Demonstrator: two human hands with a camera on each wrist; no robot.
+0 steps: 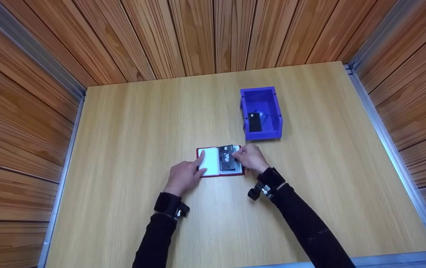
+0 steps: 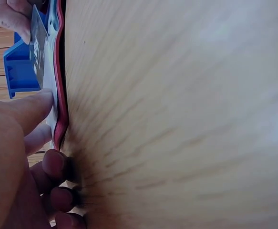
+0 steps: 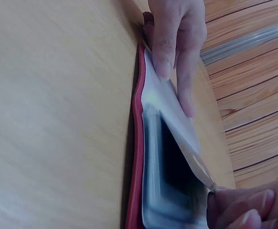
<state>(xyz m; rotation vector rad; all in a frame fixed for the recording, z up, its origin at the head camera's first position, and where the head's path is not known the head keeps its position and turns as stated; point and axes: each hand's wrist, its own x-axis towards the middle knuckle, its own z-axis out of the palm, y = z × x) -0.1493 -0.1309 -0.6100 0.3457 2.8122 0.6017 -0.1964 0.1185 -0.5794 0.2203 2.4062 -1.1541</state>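
A red card holder point(image 1: 199, 176) lies spread on the table, with white and clear pages inside. My left hand point(image 1: 184, 175) rests at its left side, thumb and index finger stretched onto the white page point(image 1: 211, 162). In the left wrist view, its other fingers point(image 2: 62, 198) bend beside the red cover's edge. My right hand point(image 1: 252, 158) pinches a dark bank card point(image 1: 226, 158) by its right edge, over the right-hand clear sleeves. Seen from the right wrist, the card slants up from the clear sleeve point(image 3: 150, 191), its raised edge at the fingertips.
A blue-purple bin point(image 1: 263, 135) stands behind the card holder, to the right. Inside it lie a black card point(image 1: 254, 123) and a shiny, bluish item. Wooden plank walls and metal rails point(image 1: 391, 141) border the table.
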